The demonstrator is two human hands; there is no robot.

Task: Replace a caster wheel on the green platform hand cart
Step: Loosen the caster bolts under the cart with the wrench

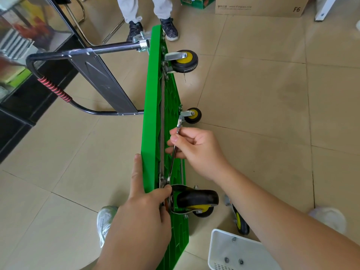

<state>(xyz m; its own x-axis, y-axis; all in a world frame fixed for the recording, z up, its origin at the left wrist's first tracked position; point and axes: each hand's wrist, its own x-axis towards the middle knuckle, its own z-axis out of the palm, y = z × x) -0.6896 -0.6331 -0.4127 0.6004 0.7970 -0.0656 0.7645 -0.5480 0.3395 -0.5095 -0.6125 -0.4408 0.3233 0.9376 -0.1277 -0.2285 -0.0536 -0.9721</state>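
Green platform cart (153,114) stands on its side edge on the tiled floor (253,94). The person's right hand (196,149) grips the wrench (174,154), whose head sits at the plate of the near caster wheel (196,197). The left hand (142,215) holds this plate with thumb and fingers curled, index finger straight along the platform.

The tiled floor (253,94) is carrying the green cart (153,123), which is standing on its long edge. Right of the cart, a loose caster wheel (240,223) is lying just beside a white basket (220,250). Left of the cart, my shoe (106,221) is resting.
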